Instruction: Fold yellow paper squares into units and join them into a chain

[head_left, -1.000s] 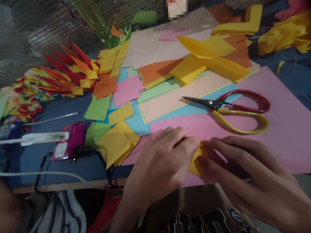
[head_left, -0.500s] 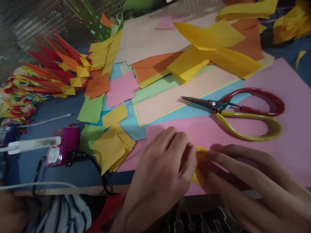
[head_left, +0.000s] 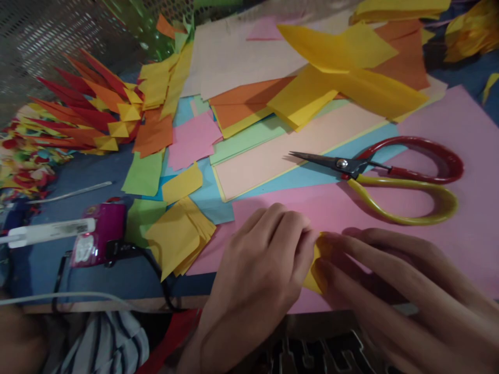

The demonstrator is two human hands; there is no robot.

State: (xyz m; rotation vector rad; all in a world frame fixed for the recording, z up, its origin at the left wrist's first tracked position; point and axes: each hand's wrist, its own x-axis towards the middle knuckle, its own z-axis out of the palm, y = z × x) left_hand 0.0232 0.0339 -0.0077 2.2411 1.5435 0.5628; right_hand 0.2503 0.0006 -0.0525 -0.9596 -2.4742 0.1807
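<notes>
A small folded yellow paper piece [head_left: 315, 270] lies on a large pink sheet [head_left: 448, 244] at the table's near edge. My left hand [head_left: 257, 275] is curled over its left side, fingers bent and pressing on it. My right hand [head_left: 393, 291] comes in from the right with long fingers pinching and holding down the same piece. Most of the yellow piece is hidden under my fingers.
Scissors [head_left: 374, 174] with red and yellow-green handles lie just beyond my hands. A stack of yellow squares [head_left: 179, 236] sits to the left, next to a magenta device [head_left: 99, 234] with a black cable. Coloured sheets and folded red-orange spikes [head_left: 89, 111] cover the back.
Both hands stay on the yellow piece, shifting slightly as they press its fold. The view has tilted down a little, so the table contents sit slightly differently in frame.
</notes>
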